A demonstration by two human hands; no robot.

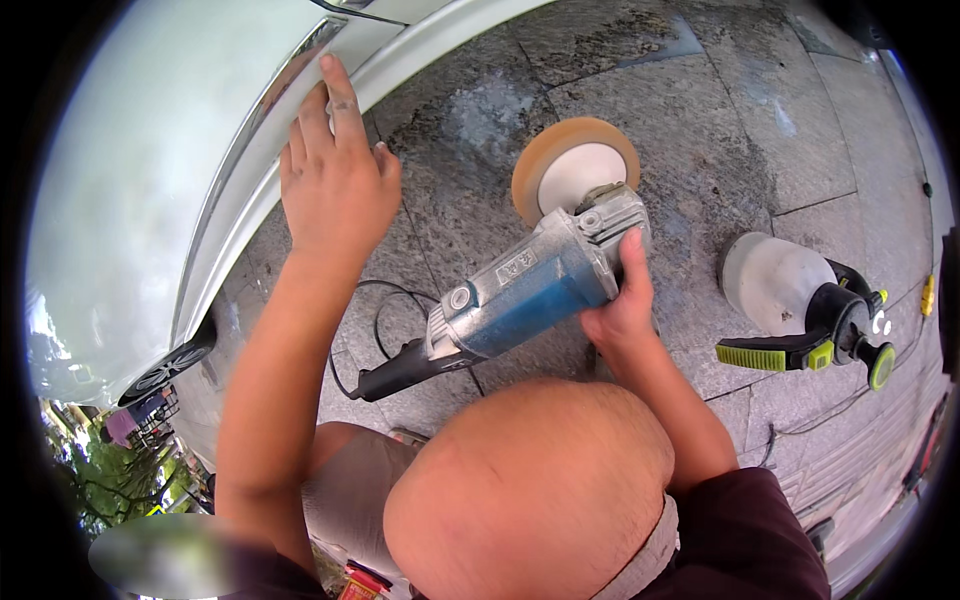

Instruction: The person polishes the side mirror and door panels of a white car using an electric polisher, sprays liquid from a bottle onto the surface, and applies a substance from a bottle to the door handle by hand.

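My right hand grips the head of a blue and silver electric polisher from its right side, with the thumb over the metal gear housing. An orange foam pad on a white backing plate faces away from me. The polisher's black rear handle points down and left. My left hand holds nothing. Its fingers are spread, and the index fingertip is at the lower door panel of a white car, beside a chrome trim strip.
A white pump sprayer with a black and green head lies to the right on stone paving. A black cord loops behind the polisher. My bent knee is just below it. The car's wheel is at the left.
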